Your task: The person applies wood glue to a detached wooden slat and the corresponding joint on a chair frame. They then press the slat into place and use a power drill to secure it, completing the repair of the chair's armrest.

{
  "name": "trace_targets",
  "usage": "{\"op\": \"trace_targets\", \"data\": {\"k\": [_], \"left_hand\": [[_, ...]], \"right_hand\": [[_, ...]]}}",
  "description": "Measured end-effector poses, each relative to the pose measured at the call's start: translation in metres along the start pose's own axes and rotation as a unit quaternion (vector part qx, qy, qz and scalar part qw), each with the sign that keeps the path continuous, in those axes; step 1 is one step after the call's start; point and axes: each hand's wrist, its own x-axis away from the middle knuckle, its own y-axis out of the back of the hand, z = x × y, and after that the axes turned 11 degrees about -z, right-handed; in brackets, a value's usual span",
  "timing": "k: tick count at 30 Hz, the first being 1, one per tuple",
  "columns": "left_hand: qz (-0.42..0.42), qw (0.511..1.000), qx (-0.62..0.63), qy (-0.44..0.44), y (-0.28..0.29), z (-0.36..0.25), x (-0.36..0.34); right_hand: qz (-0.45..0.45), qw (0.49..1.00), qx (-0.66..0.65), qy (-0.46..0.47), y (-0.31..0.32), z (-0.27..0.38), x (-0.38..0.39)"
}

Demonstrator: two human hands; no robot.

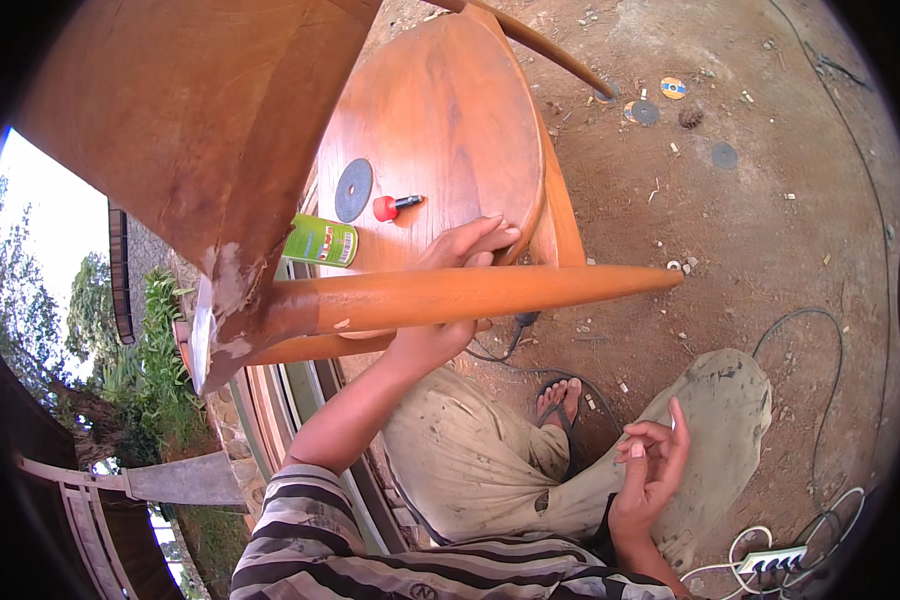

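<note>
Closest to us, below, is our striped shirt [420, 575], and above it the tapered wooden leg [500, 295] runs crosswise, its thick end meeting a broad wooden panel [190, 100] at a joint with pale, patchy marks. Our left hand [460, 245] comes up behind the leg, which hides part of it; the fingers showing above are stretched out toward the right, and we cannot tell whether the hand grips the wood. Our right hand [653, 465] is apart from the leg, over the trousers [470, 470], its fingers loosely bent with the thumb near them; a small pale spot shows at one fingertip, and we cannot tell whether they pinch anything. Beyond the leg, on a rounded wooden board [450, 110], we have a green can [325, 242] partly hidden by the panel, a small red-and-black piece [385, 208] and a dark disc [354, 190]. Lower down, our sandalled foot [560, 400] is on the dirt ground [690, 220], with a white power strip [773, 560] at lower right; farther off lie a blue-and-yellow disc [673, 88] and, at far left, green plants [160, 340]
</note>
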Motion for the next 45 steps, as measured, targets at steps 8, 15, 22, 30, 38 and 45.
{"op": "trace_targets", "data": {"k": [8, 15, 22, 30, 38, 45], "left_hand": [[0.043, 0.938, -0.325, -0.109, 0.004, -0.03, 0.029], [0.12, 0.955, -0.251, -0.103, 0.008, -0.029, 0.007], [-0.022, 0.989, -0.021, 0.145, 0.023, -0.042, 0.057], [0.039, 0.754, 0.633, 0.172, 0.066, -0.079, -0.013], [0.283, 0.693, 0.657, 0.093, 0.068, -0.077, -0.073], [0.287, 0.703, 0.642, 0.102, 0.057, -0.061, -0.076]], "right_hand": [[-0.063, 0.994, -0.012, 0.086, -0.005, 0.0, -0.031], [0.005, 0.985, -0.058, 0.161, -0.034, 0.005, -0.044], [0.01, 0.981, -0.057, 0.186, -0.046, -0.003, -0.055], [0.068, 0.942, -0.143, 0.295, -0.089, 0.039, -0.058], [0.056, 0.889, -0.202, 0.406, -0.125, 0.111, -0.078], [0.076, 0.893, -0.216, 0.386, -0.139, 0.105, -0.038]]}}
